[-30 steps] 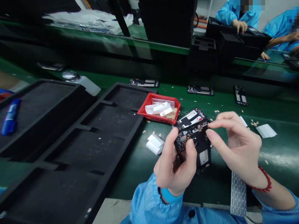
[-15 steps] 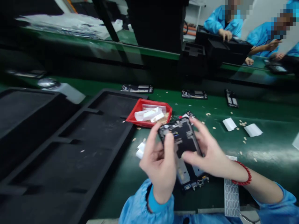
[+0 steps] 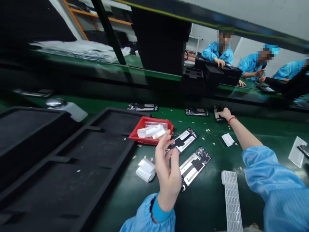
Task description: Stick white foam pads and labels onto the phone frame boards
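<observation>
- Lay at far left: large black foam tray with empty rectangular compartments (image 3: 72, 161), next to the green belt surface (image 3: 265, 129)
- Sat just right of that tray: small red plastic bin holding white slips (image 3: 151, 131), with a folded stack of white paper tabs (image 3: 145, 169) nearer the body
- Hovered above the belt, near the bin: left hand (image 3: 167, 172), raised with fingers loosely curled and thumb close to forefinger, holding nothing visible; whether something tiny was pinched could not be told
- Rested flat and side by side, just right of that hand: two black phone boards with white and silver patches (image 3: 189, 153), untouched
- Lay at the near edge: long white perforated strip (image 3: 231, 199)
- Stretched far across the belt: right hand (image 3: 225, 113), red bead bracelet at the wrist, fingers closed down over a dark phone board at the far side of the belt (image 3: 218, 112); grip looked like a top grasp, though how firmly closed could not be told
- Judged best done by taking that far board by its edges, lifting clear before drawing back, and keeping the sleeve off the small white square slip (image 3: 228, 139)
- Worked beyond the belt: other people in blue coats (image 3: 217, 53)
</observation>
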A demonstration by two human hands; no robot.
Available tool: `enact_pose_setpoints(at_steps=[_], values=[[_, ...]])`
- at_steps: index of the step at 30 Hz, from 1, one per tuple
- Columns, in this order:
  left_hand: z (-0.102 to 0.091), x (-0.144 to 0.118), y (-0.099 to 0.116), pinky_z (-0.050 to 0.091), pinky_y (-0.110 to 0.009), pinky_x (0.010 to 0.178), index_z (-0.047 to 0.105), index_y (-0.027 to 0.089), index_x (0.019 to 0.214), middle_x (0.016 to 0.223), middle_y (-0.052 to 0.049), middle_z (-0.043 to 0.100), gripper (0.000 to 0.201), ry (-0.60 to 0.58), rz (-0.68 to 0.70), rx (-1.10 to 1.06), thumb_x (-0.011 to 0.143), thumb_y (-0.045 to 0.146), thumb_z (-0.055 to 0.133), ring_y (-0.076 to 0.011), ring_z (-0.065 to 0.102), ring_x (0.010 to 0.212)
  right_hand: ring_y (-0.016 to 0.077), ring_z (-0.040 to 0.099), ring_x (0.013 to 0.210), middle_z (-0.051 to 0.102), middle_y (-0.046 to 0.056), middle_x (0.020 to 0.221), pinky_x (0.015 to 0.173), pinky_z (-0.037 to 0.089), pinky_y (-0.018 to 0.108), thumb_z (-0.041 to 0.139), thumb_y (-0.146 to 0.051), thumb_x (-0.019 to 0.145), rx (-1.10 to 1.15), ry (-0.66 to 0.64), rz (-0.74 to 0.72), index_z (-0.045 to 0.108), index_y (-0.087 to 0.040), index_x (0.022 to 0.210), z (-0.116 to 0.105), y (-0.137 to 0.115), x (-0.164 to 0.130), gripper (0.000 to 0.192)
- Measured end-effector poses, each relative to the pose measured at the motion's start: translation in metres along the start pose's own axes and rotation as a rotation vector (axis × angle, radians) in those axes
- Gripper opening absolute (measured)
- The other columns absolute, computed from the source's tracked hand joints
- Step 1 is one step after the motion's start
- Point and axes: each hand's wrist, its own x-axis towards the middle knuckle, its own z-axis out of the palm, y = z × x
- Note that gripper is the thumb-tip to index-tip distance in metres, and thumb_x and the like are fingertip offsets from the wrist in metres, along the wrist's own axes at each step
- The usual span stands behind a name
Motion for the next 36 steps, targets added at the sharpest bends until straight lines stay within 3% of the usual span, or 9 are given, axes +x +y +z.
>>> enact_pose_setpoints(at_steps=[6,9,14,18,23,26,29,32,36], values=[[0.000,0.001,-0.003,0.056,-0.032,0.092,0.058,0.024,0.133,0.135,-0.012,0.061,0.038,-0.004,-0.006,0.022,0.095,0.028,0.059,-0.0227,0.064,0.115,0.0243,0.065,0.111,0.063,0.010,0.130,0.093,0.057,0.046,0.063,-0.034,0.098,-0.135,-0.328,0.046,0.060,-0.018,0.128,0.051,-0.006,0.015,0.035],[0.002,0.002,-0.008,0.057,-0.032,0.089,0.062,0.021,0.126,0.130,-0.012,0.064,0.032,-0.022,-0.057,0.016,0.094,0.028,0.059,-0.0213,0.066,0.109,0.0235,0.066,0.108,0.064,0.010,0.128,0.091,0.058,0.044,0.063,-0.035,0.097,-0.142,-0.396,-0.005,0.061,-0.016,0.126,0.056,-0.018,0.022,0.034],[0.006,0.005,-0.015,0.059,-0.035,0.089,0.068,0.017,0.114,0.104,-0.011,0.074,0.030,-0.069,-0.213,-0.086,0.093,0.037,0.062,-0.0219,0.072,0.098,0.0247,0.064,0.111,0.063,0.010,0.126,0.095,0.054,0.047,0.066,-0.036,0.095,-0.124,-0.304,-0.148,0.061,-0.016,0.123,0.037,-0.049,-0.010,0.035],[0.009,0.005,-0.008,0.060,-0.034,0.092,0.052,0.023,0.139,0.138,-0.015,0.062,0.054,-0.034,-0.301,-0.206,0.093,0.046,0.063,-0.0249,0.067,0.121,0.0289,0.059,0.111,0.060,0.012,0.118,0.099,0.051,0.048,0.088,-0.037,0.067,-0.005,-0.248,-0.264,0.055,-0.016,0.120,0.027,-0.083,-0.096,0.066],[0.008,-0.001,0.000,0.061,-0.033,0.091,0.049,0.022,0.142,0.133,-0.013,0.068,0.052,-0.101,-0.214,-0.199,0.095,0.038,0.062,-0.0233,0.072,0.112,0.0297,0.057,0.118,0.055,0.013,0.125,0.097,0.052,0.048,0.081,-0.040,0.075,0.163,-0.177,-0.278,0.048,-0.022,0.122,0.012,-0.118,-0.173,0.061],[0.008,-0.008,-0.001,0.061,-0.030,0.088,0.044,0.023,0.142,0.126,-0.011,0.071,0.047,-0.144,-0.054,-0.106,0.098,0.029,0.059,-0.0203,0.073,0.108,0.0289,0.054,0.125,0.052,0.013,0.130,0.101,0.050,0.047,0.074,-0.033,0.084,0.298,-0.064,-0.295,0.055,-0.024,0.110,0.007,-0.132,-0.176,0.033],[0.007,-0.010,-0.003,0.060,-0.025,0.077,0.054,0.023,0.120,0.105,-0.006,0.075,0.023,-0.151,0.088,-0.015,0.097,0.021,0.057,-0.0167,0.075,0.093,0.0263,0.060,0.121,0.053,0.012,0.130,0.101,0.051,0.045,0.068,-0.025,0.089,0.393,-0.058,-0.310,0.063,-0.023,0.093,0.008,-0.143,-0.170,0.006],[0.004,-0.008,-0.003,0.057,-0.022,0.071,0.064,0.021,0.093,0.087,-0.003,0.071,0.008,-0.156,0.150,0.077,0.095,0.018,0.057,-0.0144,0.071,0.081,0.0280,0.057,0.128,0.054,0.013,0.135,0.107,0.048,0.048,0.067,-0.020,0.091,0.401,-0.025,-0.331,0.067,-0.022,0.084,0.012,-0.151,-0.169,0.007],[0.001,-0.005,-0.002,0.058,-0.026,0.077,0.068,0.020,0.095,0.090,-0.005,0.071,0.014,-0.141,0.181,0.110,0.095,0.017,0.055,-0.0169,0.070,0.086,0.0318,0.049,0.136,0.050,0.015,0.142,0.111,0.043,0.053,0.066,-0.017,0.091,0.289,0.062,-0.499,0.073,-0.022,0.094,0.013,-0.155,-0.174,0.009]])
